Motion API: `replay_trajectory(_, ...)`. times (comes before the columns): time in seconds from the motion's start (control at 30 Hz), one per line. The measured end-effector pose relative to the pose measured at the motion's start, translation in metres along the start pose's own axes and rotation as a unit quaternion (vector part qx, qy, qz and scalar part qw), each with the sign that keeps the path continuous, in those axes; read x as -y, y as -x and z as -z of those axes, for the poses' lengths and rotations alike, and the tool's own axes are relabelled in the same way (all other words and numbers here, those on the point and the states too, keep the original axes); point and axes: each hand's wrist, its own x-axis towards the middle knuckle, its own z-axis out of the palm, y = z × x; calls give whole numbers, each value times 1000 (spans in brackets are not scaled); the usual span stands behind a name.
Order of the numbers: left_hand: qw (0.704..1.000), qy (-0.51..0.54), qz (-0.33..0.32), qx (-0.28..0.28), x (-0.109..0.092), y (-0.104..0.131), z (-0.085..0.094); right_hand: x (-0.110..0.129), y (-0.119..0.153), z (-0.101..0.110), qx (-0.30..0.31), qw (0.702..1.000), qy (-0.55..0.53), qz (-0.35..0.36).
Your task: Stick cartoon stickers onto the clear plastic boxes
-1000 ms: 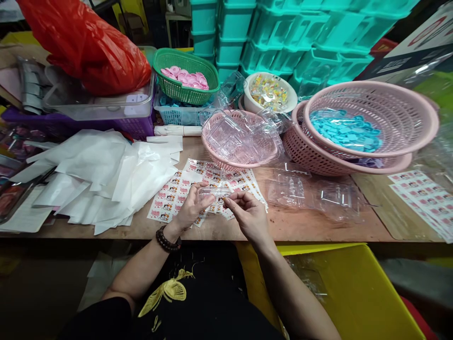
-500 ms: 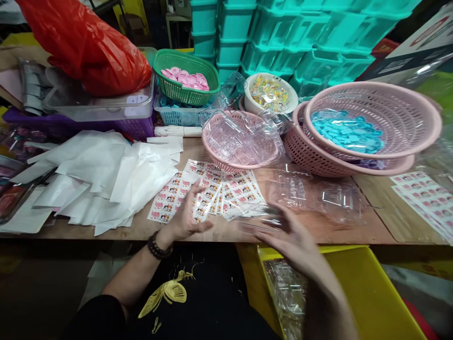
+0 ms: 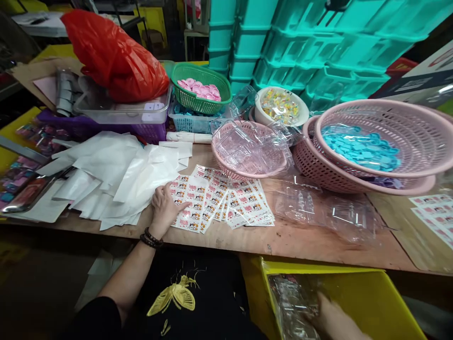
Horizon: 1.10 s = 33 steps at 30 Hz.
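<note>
Compared with a second ago, we no longer see both hands raised over the sticker sheets with a small clear case between them. The left hand (image 3: 163, 207) has dropped flat onto the sticker sheets (image 3: 215, 200), fingers loose and spread, grasping nothing. The right hand (image 3: 331, 317) has swung down off the table into the yellow bin (image 3: 375, 297); it is blurred, and we cannot tell whether it grips anything there. It touches a heap of clear plastic cases (image 3: 292, 302) lying in the bin.

Going left to right: a loose pile of thin white paper sheets (image 3: 109, 177), creased and overlapping, lies on the worn wooden table (image 3: 300, 243), just beside the left hand. Behind it a crinkled glossy red plastic bag (image 3: 113, 59) rests on a clear rectangular tub (image 3: 123, 111). An oval green mesh basket (image 3: 200, 87) holds round pink pieces. The sticker sheets are glossy, fanned out, printed with small pink and white squares. Behind them a round pink lattice basket (image 3: 247, 151) holds clear moulded trays. More clear trays (image 3: 325, 212) lie flat on the table to the right. At far right two nested large pink baskets (image 3: 382, 146) hold flat blue pieces.
</note>
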Motion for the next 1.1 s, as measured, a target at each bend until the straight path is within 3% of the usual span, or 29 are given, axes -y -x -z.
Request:
replay_trajectory(0.07, 999, 38, -12, 8, 2, -1, -2, 50, -31, 30, -26, 990, -92, 105)
replay_trajectory(0.13, 996, 82, -26, 9, 3, 0, -6, 120, -63, 54, -41, 944, -205, 254)
replay_trajectory(0.2, 992, 119, -40, 2, 4, 5, -11, 198, -96, 65, -32, 913, -222, 342)
replay_trajectory(0.3, 987, 153, -56, -14, 3, 16, -18, 292, -138, 61, 26, 937, -150, 315)
replay_trajectory(0.37, 986, 156, -57, -22, 3, 22, -21, 325, -157, 53, 49, 948, -132, 287)
replay_trajectory(0.47, 987, 147, -50, -31, 2, 26, -23, 334, -171, 46, 80, 952, -132, 264)
replay_trajectory(0.63, 985, 157, -64, -44, -8, 5, -12, 316, -168, 51, 120, 936, -189, 273)
replay_trajectory(0.73, 969, 247, -32, 4, -14, -15, -1, 305, -157, 57, 138, 910, -245, 305)
replay_trajectory(0.8, 929, 353, 4, 111, -15, -24, 6, 296, -149, 62, 164, 878, -304, 332)
replay_trajectory(0.9, 845, 472, 25, 250, -16, -29, 12, 281, -141, 68, 242, 776, -470, 343)
replay_trajectory(0.97, 812, 510, 12, 284, -17, -28, 14, 274, -138, 70, 285, 708, -556, 328)
replay_trajectory(1.1, 783, 548, -22, 293, -23, -25, 12, 269, -133, 72, 332, 669, -598, 290)
